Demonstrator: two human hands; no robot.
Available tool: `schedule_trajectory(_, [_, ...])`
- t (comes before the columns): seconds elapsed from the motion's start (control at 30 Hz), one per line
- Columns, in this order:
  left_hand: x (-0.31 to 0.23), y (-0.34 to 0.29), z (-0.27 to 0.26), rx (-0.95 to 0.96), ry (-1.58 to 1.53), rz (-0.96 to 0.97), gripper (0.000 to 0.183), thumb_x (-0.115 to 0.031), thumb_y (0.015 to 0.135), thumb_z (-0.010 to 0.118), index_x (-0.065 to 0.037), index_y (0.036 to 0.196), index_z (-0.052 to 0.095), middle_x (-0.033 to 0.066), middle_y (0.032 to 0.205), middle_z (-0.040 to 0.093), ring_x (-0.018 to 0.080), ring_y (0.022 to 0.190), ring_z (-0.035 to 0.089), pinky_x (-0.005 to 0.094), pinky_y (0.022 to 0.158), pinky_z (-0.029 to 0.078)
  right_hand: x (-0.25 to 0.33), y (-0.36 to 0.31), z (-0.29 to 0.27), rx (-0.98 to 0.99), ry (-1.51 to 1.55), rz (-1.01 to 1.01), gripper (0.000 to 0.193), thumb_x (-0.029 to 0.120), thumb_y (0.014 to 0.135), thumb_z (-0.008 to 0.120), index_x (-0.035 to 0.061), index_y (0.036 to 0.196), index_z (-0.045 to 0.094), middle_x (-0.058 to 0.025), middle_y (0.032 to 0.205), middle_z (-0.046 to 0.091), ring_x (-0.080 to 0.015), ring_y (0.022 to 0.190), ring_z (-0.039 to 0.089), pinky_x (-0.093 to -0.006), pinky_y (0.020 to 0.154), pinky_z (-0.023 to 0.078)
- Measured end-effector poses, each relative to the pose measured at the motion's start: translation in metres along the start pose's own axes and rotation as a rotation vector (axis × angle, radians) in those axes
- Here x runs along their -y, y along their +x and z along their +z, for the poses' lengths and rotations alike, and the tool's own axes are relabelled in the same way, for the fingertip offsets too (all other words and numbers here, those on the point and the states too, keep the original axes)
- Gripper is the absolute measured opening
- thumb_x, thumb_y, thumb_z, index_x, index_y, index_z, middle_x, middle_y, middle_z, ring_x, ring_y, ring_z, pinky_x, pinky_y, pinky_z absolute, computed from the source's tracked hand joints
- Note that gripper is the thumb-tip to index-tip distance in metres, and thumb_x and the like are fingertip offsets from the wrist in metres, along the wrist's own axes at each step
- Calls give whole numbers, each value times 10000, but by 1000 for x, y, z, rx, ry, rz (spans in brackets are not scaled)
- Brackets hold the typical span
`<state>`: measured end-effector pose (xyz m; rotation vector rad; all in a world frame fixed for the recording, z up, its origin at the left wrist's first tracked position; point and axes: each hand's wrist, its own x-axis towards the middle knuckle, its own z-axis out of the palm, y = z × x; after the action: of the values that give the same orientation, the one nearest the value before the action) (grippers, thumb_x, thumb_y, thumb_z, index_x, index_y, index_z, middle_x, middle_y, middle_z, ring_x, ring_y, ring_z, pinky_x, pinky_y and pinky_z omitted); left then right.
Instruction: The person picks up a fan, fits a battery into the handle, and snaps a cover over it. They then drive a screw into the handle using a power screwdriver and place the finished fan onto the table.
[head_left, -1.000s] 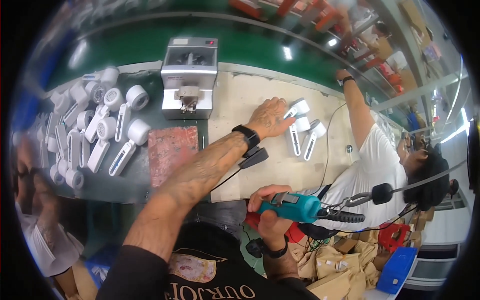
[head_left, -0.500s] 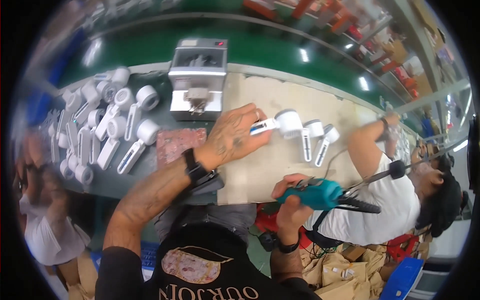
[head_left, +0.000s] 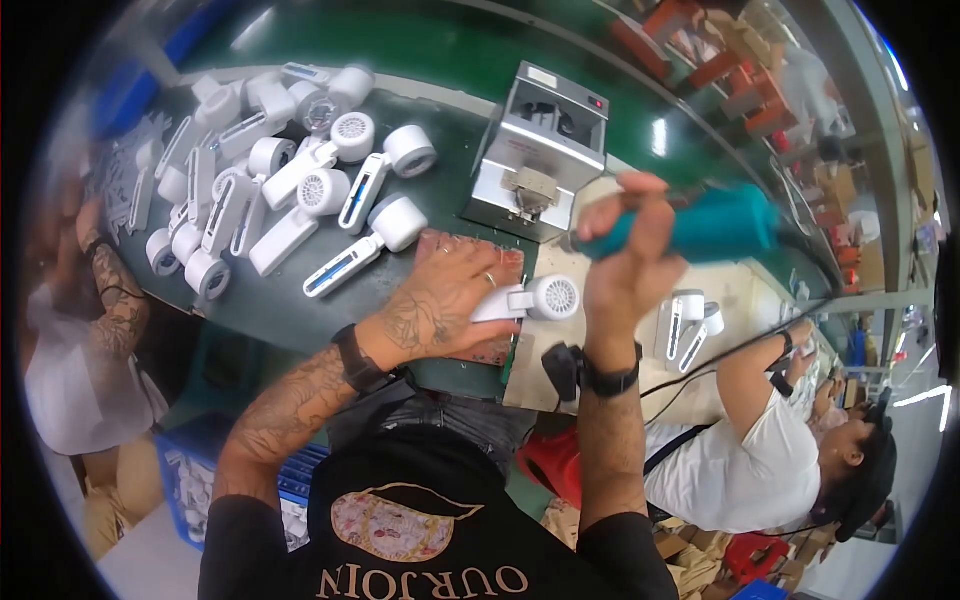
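Observation:
My left hand [head_left: 440,302] presses a white handheld fan [head_left: 555,298] down on a worn reddish pad [head_left: 508,268]. The fan's round grille faces up and sticks out past the pad's right edge; the fingers hide part of the handle. Raised in my right hand [head_left: 632,262] is a teal electric screwdriver [head_left: 715,225], lying sideways and smeared by motion. Its tip end is by the front of a grey box-shaped screw feeder [head_left: 540,150]; whether they touch I cannot tell.
Many similar white fans [head_left: 325,190] are heaped on the dark green table to the left. Two more fans [head_left: 686,322] lie on the cardboard sheet [head_left: 545,365] at right. Co-workers sit at both sides. A blue crate [head_left: 185,490] stands low at left.
My left hand has brought the fan from over the cardboard onto the reddish pad, grille now up. My right hand has lifted the screwdriver up and forward, beside the feeder. The view has shifted.

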<state>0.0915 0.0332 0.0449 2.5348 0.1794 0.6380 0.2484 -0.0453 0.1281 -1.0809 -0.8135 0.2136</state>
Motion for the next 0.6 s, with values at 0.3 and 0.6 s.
schedule_trajectory(0.3, [10, -2, -3, 24, -66, -44, 538, -403, 866, 665, -118, 1309, 552, 69, 1135, 587, 261, 1084, 513, 411, 957, 398, -52, 24, 33, 68, -41, -14, 286, 264, 994, 611, -12, 944, 555, -52, 671, 553, -156, 589, 556, -281, 566, 452])
schedule_trajectory(0.6, [12, 0, -2, -24, -31, -63, 485, -397, 851, 696, -143, 1258, 619, 72, 1114, 598, 277, 1026, 538, 423, 915, 414, -25, -5, 22, 9, 13, 222, 338, 306, 980, 601, -30, 987, 561, -57, 656, 510, -166, 565, 520, -302, 539, 442])
